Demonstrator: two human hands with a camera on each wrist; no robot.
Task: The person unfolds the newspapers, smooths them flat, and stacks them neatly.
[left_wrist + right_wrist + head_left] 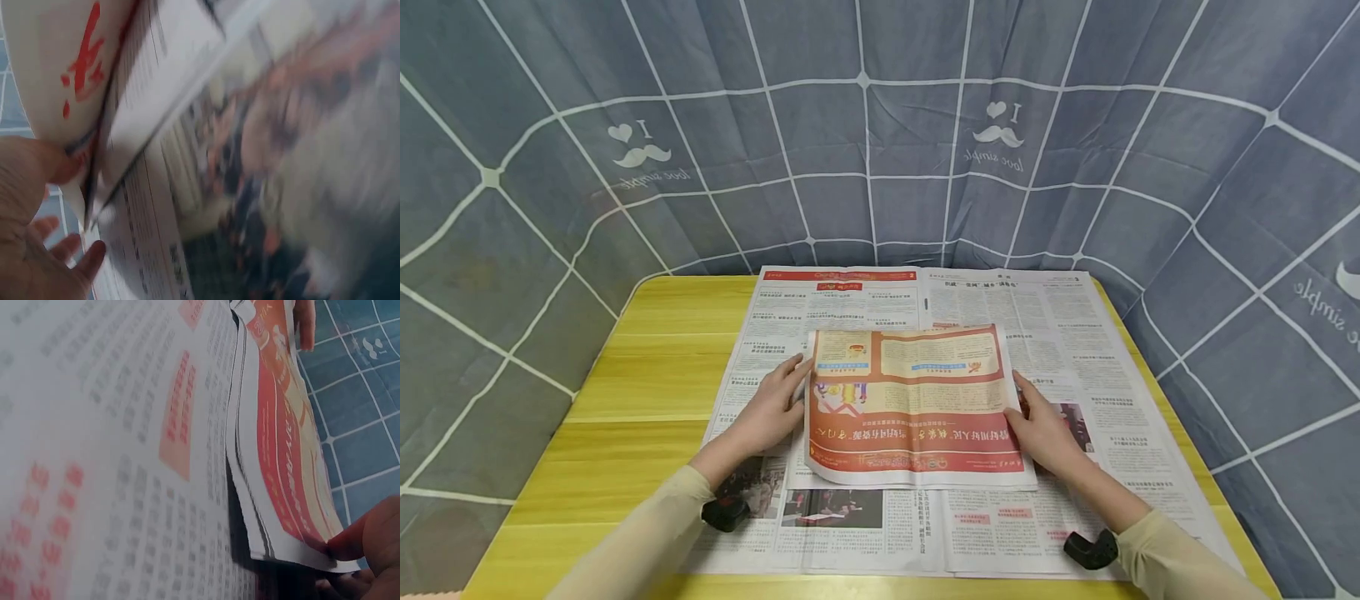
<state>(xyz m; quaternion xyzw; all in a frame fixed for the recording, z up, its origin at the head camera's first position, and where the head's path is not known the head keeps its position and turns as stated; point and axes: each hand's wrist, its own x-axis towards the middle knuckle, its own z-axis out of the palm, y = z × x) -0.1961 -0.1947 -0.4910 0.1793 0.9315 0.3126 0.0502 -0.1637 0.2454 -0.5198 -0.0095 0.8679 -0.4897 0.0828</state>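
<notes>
A folded newspaper [917, 408], its upper face red and cream, lies on the spread newspaper sheets [1120, 425] in the head view. At its left edge is my left hand [777, 406]; in the left wrist view the thumb [47, 159] lies against the paper and the other fingers are spread below. My right hand [1041, 425] pinches the opposite edge, with its thumb [350, 540] on top and fingertips partly hidden beneath. The near left corner of the folded newspaper curls up, and its layered edge stands slightly off the sheets in the right wrist view.
Beneath the sheets is a yellow wood-grain table [647, 367], bare along its left side. A grey curtain with white lines [910, 133] hangs behind and on both sides. Black wrist devices [725, 514] sit by both sleeves.
</notes>
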